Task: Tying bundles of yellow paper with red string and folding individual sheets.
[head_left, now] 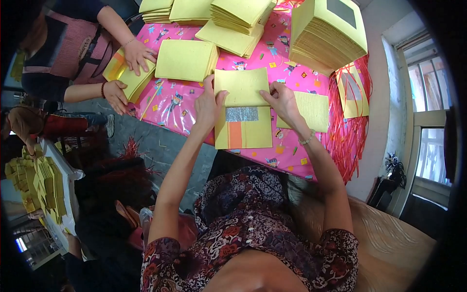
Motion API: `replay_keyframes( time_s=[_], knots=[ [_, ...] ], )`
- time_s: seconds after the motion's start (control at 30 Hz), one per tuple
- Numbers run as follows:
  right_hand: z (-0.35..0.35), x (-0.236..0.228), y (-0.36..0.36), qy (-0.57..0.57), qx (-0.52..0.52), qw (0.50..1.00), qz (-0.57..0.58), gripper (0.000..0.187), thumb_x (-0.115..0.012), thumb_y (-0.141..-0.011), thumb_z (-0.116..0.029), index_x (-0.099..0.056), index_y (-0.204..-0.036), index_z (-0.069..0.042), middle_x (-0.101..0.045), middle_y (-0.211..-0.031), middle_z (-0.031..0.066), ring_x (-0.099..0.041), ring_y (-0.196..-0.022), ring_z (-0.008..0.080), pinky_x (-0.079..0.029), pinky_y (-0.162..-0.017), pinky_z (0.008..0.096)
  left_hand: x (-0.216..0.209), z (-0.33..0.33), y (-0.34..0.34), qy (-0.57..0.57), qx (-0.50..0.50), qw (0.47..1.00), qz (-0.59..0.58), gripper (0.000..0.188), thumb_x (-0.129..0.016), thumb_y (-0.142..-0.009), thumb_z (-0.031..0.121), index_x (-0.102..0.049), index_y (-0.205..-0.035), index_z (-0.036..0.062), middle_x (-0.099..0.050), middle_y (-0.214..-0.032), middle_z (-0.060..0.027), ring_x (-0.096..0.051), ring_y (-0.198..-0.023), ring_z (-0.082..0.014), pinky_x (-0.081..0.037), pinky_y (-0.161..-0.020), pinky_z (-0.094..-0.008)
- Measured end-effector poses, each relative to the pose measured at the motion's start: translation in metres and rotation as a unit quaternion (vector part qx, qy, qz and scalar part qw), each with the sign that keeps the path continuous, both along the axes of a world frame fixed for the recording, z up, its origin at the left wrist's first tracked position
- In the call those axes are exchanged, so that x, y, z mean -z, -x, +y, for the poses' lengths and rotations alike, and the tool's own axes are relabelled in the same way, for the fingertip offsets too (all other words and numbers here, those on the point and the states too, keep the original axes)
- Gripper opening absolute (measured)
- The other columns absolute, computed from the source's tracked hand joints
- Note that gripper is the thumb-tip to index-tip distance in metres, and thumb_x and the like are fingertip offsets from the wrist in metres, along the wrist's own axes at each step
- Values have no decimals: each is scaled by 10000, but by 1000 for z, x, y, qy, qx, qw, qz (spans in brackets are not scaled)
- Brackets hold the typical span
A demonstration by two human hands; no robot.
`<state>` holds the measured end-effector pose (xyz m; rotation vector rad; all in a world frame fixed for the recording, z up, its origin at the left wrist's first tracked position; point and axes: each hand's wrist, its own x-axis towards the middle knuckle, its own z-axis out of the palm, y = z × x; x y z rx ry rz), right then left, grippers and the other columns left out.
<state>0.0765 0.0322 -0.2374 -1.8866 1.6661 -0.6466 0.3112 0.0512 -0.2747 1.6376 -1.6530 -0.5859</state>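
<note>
A plain yellow paper sheet (242, 82) is held up over the table's near edge between my two hands. My left hand (208, 106) pinches its left side, thumb on the front and fingers behind. At the opposite side my right hand (286, 103) pinches it in the same way. Just below, toward me, lies a yellow paper (262, 134) with a silver foil patch and an orange strip; whether the two are joined I cannot tell. Another yellow sheet (314, 113) rests beside my right hand, and a yellow stack (182, 59) sits beyond my left hand.
The pink printed tablecloth (172, 104) bears several more yellow stacks (238, 19) at the back and a tall stack (323, 48) at far right. Red strips (348, 151) hang over the right edge. At left, a co-worker's hands (138, 57) press yellow papers. A wall and window stand at right.
</note>
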Motion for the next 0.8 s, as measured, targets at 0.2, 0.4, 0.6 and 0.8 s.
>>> replay_keyframes(
  time_s=[0.2, 0.4, 0.6, 0.8],
  knots=[
    [-5, 5, 2, 6, -5, 1000, 10, 335, -729, -801, -270, -561, -736, 13, -602, -708, 142, -578, -600, 234, -480, -578, 360, 2, -3, 1, 14, 9, 999, -32, 447, -623, -886, 261, -413, -1247, 101, -634, -755, -206, -624, -707, -411, -453, -620, -491],
    [-6, 2, 0, -3, -6, 1000, 10, 328, -729, -796, -259, -561, -733, 16, -594, -678, 147, -586, -595, 245, -480, -571, 365, 5, -7, -3, 19, 29, 998, -51, 360, -622, -885, 260, -472, -1167, 93, -635, -768, -202, -624, -724, -401, -453, -617, -488],
    [-5, -1, 0, 2, -11, 1000, 4, 317, -728, -797, -229, -547, -723, 20, -593, -680, 151, -588, -599, 250, -480, -572, 368, 4, -9, -3, 22, 38, 997, -56, 345, -618, -887, 264, -488, -1159, 96, -637, -777, -202, -627, -730, -398, -452, -618, -491],
    [-7, 1, 0, -1, -9, 1000, 11, 315, -727, -794, -227, -542, -717, 17, -597, -699, 159, -590, -613, 264, -481, -589, 375, 4, -10, -3, 17, 39, 997, -61, 343, -612, -891, 270, -490, -1162, 100, -636, -774, -204, -627, -735, -403, -450, -618, -494]
  ],
)
